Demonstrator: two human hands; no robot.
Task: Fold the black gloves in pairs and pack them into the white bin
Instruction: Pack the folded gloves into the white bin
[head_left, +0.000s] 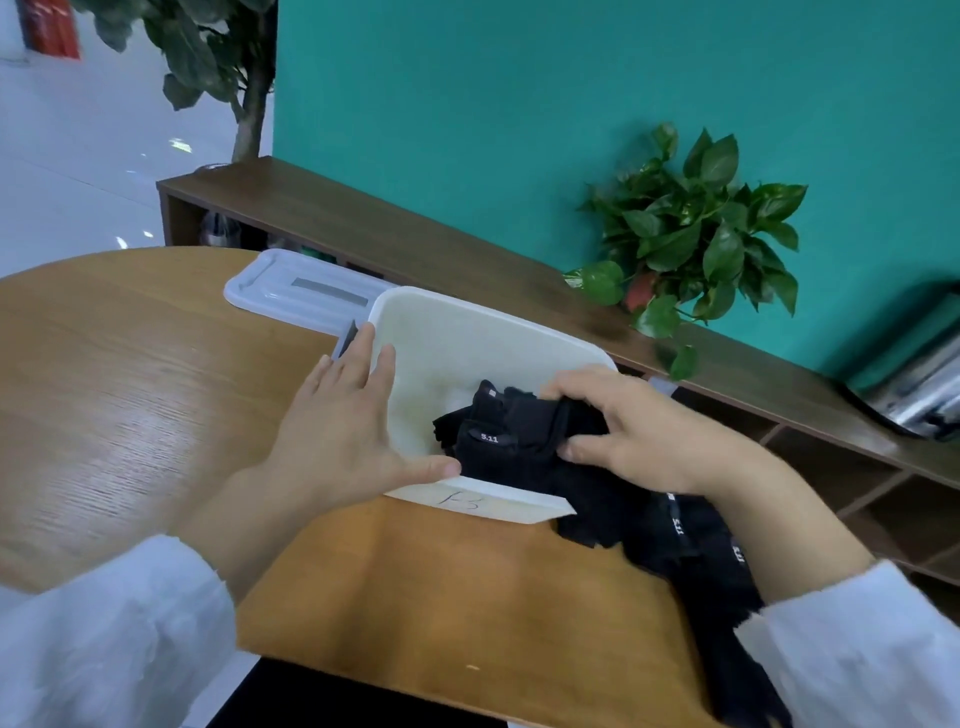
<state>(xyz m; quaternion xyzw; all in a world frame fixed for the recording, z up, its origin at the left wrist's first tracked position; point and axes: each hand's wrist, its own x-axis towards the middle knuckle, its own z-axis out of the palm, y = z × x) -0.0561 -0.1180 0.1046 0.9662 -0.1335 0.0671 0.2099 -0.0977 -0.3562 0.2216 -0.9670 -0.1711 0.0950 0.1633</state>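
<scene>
Head view, centre of frame: white bin (467, 332) on a wooden table (130, 374), its near rim bearing a handwritten mark, with the left hand (343, 431) laid against its left wall, fingers straight and spread, thumb along the near rim. Right of centre, right hand (634, 431) curled round a folded bundle of black gloves (519, 431), pinched between thumb and fingers and held inside the bin; more loose gloves (696, 551) heaped at lower right, partly over the bin's near corner. Behind the bin, upper left of it, a white lid (291, 288) lying flat; potted plant (691, 234) on a low brown shelf (415, 234) at upper right.
</scene>
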